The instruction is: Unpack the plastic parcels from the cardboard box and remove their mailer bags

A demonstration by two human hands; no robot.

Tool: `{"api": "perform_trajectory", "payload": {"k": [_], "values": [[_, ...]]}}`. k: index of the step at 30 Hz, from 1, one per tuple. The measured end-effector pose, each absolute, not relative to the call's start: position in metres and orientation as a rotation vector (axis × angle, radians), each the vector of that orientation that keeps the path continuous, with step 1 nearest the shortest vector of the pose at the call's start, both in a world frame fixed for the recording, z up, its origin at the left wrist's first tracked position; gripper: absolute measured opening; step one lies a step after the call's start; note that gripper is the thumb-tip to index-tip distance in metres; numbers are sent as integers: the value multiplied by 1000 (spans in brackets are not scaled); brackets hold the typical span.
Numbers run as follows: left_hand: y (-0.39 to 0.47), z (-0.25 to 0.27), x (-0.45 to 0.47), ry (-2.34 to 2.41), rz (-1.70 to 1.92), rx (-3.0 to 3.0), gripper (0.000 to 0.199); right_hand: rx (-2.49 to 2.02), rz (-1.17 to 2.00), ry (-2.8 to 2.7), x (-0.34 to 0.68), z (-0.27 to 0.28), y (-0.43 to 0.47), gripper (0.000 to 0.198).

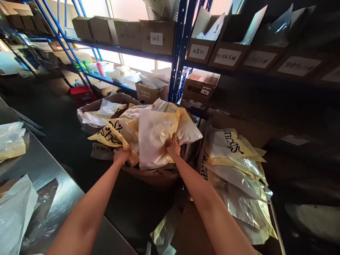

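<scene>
Both of my arms reach forward over a large container [154,176] heaped with plastic packaging bags. My left hand [121,156] is closed on the edge of a yellow bag [113,132] with black lettering. A clear-fronted plastic bag [154,138] with pale contents lies to its right, gripped near its right side by my right hand [174,147]. The thumb of that hand shows on the bag's face; the other fingers are mostly hidden. Behind and right of it sits another yellow and white bag [190,129].
At right stands a stack of similar bags [233,170]. A metal table [61,177] with loose bags [16,212] runs along the left. Blue shelving [176,53] with labelled cardboard boxes [159,39] rises ahead. Behind the heap are a lined bin [87,106] and a red box [83,95].
</scene>
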State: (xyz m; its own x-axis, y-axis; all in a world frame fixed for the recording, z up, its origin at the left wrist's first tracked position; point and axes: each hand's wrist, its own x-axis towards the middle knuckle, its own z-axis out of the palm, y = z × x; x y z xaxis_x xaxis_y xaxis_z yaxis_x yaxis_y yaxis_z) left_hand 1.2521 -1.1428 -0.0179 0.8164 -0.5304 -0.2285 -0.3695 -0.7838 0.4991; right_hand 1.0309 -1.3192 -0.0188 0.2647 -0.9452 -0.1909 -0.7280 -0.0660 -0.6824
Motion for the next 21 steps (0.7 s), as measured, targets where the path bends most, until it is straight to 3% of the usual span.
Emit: {"api": "perform_trajectory", "payload": {"k": [5, 8, 11, 15, 18, 21], "values": [[-1133, -1, 1249, -714, -183, 2744, 65, -2067, -495, 1318, 1010, -21, -1312, 82], [-1111, -3, 1250, -1052, -254, 2796, 60, -2133, -650, 1221, 975, -33, -1283, 79], [-1080, -14, 1249, -1298, -441, 2786, 60, -2169, -970, 1092, 924, -47, -1230, 62], [-1038, -17, 1212, -1293, -88, 2581, 66, -2171, -1294, 1025, 844, -76, -1119, 32], [-1009, 3, 1155, -1418, -510, 2056, 53, -2235, -928, 887, 793, -115, -1027, 24], [-996, 21, 1104, -976, -1186, 1585, 44, -2101, -549, 944, 761, -162, -964, 22]]}}
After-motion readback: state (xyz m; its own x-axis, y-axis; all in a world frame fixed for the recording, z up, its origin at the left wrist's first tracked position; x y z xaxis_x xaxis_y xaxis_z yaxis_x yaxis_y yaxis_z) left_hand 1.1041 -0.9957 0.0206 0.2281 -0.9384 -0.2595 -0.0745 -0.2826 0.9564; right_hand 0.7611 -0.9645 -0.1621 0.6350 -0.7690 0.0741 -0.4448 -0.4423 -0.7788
